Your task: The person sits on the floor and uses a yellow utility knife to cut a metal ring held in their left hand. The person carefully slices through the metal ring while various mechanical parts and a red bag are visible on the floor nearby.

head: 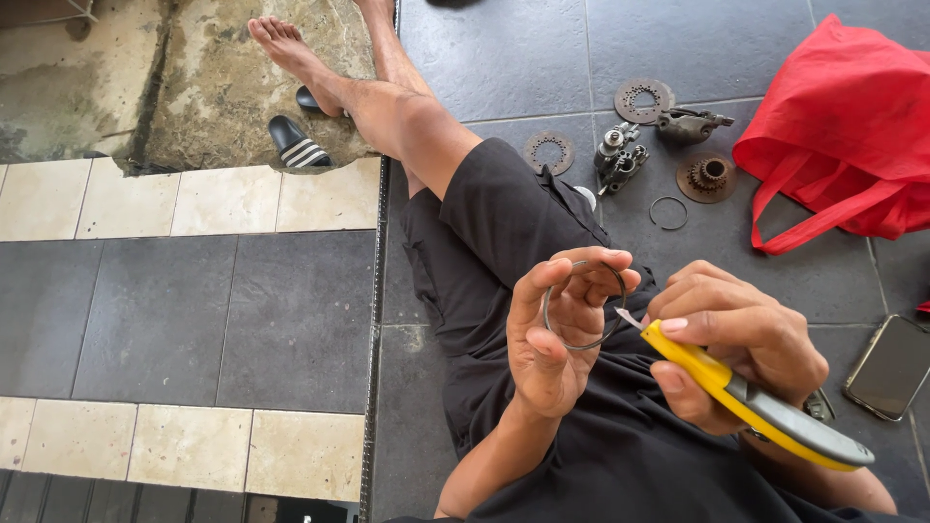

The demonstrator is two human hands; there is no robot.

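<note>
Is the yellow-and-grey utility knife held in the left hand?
No, the right hand grips the yellow-and-grey utility knife; the left hand holds a thin metal ring.

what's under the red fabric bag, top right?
Dark grey floor tile shows around the red fabric bag, whose strap loops onto it. Anything beneath the bag's body is covered. The rusty toothed discs lie beside it, not under.

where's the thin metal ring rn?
Head view, centre: the thin metal ring is pinched in the left hand above the lap, with the blade tip of the yellow utility knife in the right hand at its right edge.
</note>
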